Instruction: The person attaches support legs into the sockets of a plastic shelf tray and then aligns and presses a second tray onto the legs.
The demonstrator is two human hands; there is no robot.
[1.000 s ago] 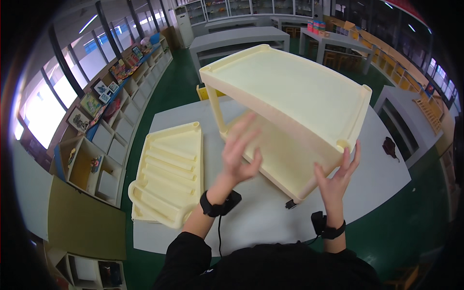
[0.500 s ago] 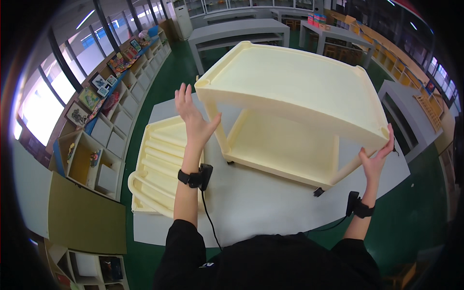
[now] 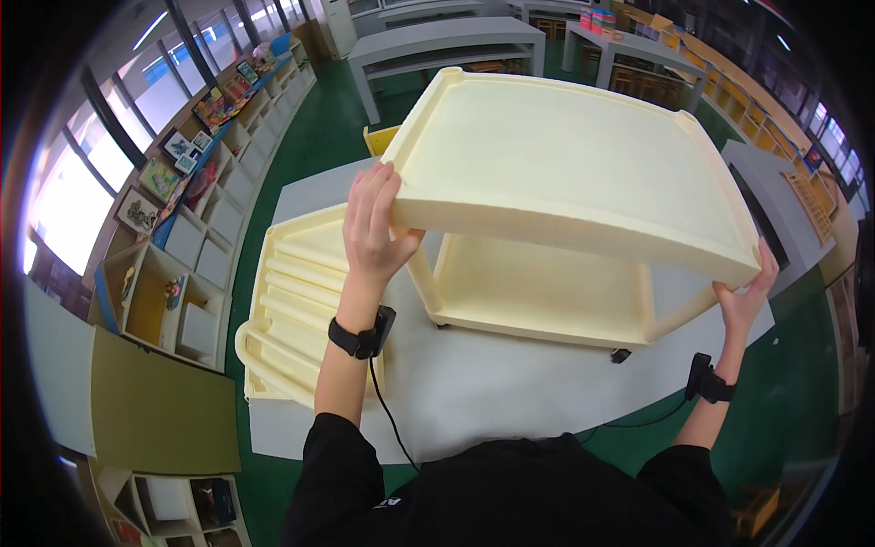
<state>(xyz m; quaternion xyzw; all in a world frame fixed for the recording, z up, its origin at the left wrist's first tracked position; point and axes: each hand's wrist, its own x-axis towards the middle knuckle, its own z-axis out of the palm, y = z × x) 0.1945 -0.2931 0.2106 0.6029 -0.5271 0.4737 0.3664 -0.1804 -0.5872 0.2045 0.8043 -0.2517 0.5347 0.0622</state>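
Note:
A cream plastic two-tier trolley stands on the grey table (image 3: 447, 406), its upper tray (image 3: 574, 164) above a lower tray (image 3: 538, 287). My left hand (image 3: 372, 228) is closed on the upper tray's near left corner, fingers over the rim and thumb below. At the near right corner, my right hand (image 3: 749, 294) grips the same tray from its outer side. Black casters (image 3: 621, 356) show beneath the lower tray. Left of the trolley lies another cream tray (image 3: 256, 305) with several tubes (image 3: 305, 284) in it. A curved handle (image 3: 264, 376) rests across its near end.
Low shelves (image 3: 219, 264) with framed pictures run along the windows at left. Other grey tables (image 3: 447, 46) stand beyond, and one (image 3: 784, 210) is at right. Behind the trolley's left side shows a yellow chair (image 3: 381, 139). Cables hang from my black wristbands (image 3: 355, 339).
My left hand, spread beside the trolley before, has closed on the upper tray's corner. The trolley has shifted a little to the right in view, and my right hand has moved along with it.

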